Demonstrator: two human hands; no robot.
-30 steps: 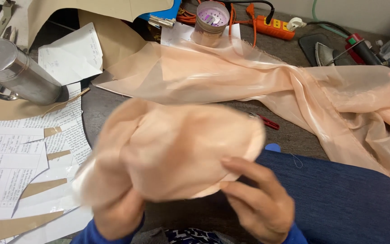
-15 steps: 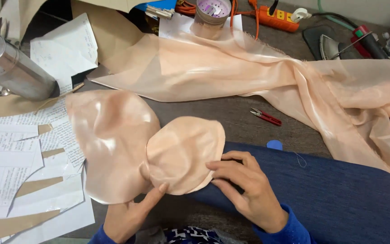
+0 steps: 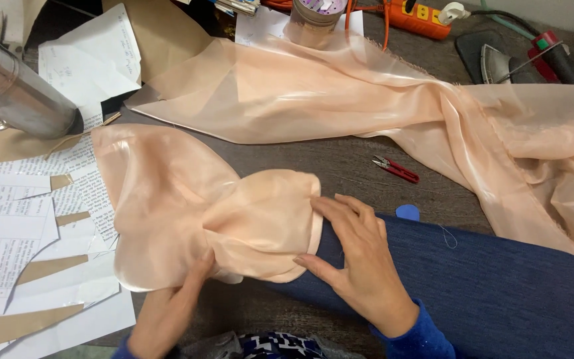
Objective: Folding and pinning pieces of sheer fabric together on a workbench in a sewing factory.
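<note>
Fingers (image 3: 340, 219) flat on peach fabric piece (image 3: 200, 206), snips (image 3: 396, 169) near, left hand (image 3: 167, 312) seemingly pressing

My right hand (image 3: 360, 256): bare, no rings or watch showing, nails short and unpainted. Blue knit sleeve at the wrist, slightly fuzzy with a faint sparkle in the weave. My left hand (image 3: 167, 309): also bare, a sliver of the same blue cuff at the bottom edge. Patterned blue-and-white garment shows between my arms.
</note>
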